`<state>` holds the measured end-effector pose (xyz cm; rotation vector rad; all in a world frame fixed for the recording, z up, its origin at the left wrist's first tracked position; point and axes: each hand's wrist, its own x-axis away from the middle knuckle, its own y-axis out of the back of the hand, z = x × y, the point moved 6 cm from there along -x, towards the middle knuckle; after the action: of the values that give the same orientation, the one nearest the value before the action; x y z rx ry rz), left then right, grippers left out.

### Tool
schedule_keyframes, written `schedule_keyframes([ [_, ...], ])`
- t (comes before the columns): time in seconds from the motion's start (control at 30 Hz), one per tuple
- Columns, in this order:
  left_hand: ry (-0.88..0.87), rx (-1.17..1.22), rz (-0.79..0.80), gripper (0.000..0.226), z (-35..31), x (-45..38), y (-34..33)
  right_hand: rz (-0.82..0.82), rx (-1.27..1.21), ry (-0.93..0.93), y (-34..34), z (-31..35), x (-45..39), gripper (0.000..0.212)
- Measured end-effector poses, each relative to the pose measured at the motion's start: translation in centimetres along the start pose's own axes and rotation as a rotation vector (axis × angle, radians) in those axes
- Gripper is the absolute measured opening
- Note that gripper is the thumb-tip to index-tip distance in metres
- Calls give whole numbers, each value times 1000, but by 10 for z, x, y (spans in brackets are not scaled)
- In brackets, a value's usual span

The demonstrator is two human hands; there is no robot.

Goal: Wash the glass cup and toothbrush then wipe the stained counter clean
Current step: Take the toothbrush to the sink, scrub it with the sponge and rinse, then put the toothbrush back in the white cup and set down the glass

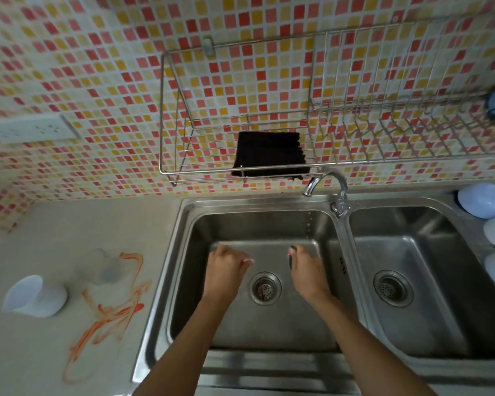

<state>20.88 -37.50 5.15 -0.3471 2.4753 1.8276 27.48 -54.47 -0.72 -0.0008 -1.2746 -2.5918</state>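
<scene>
While both hands hover over the left sink basin (pixel 183 281), washing looks under way.
Left hand (pixel 226 270) is loosely curled, apparently empty; right hand (pixel 306 272) pinches something small and dark, perhaps the toothbrush. The glass cup (pixel 103 267) stands near the counter's (pixel 40 224) sink-side edge among orange stains (pixel 112 310): slippery, breakable, best gripped round its body.

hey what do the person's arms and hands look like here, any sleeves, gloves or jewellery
Both forearms are bare up to the frame's bottom edge: no sleeves, gloves, watch or bracelets show. The left hand and right hand show no rings. The fingernails look painted a pale pink.
</scene>
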Motion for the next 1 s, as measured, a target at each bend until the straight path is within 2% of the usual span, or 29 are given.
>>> schedule_keyframes([
  [0.2,20,60,-12,7,27,24,5,-45,-147,86,3,10,15,16],
  [0.27,9,116,-52,5,34,29,15,-85,-174,155,15,31,19,31],
  [0.33,10,184,-97,6,43,30,29,-126,-233,217,40,71,20,39],
  [0.47,42,329,-198,10,65,28,66,-218,-394,364,97,171,7,40],
  [0.53,61,356,-167,18,78,28,77,-294,-522,386,120,211,-8,38],
  [0.63,80,395,-166,22,101,29,93,-429,-547,349,134,250,-43,37],
  [0.7,79,420,-184,23,114,31,105,-426,-495,265,126,262,-72,38],
  [0.77,50,432,-201,23,126,33,116,-369,-342,143,107,263,-103,39],
  [0.9,46,476,-190,22,153,39,129,-222,-50,-15,76,259,-139,23],
  [1.0,24,494,-192,20,172,43,137,-193,106,-72,68,258,-148,31],
])
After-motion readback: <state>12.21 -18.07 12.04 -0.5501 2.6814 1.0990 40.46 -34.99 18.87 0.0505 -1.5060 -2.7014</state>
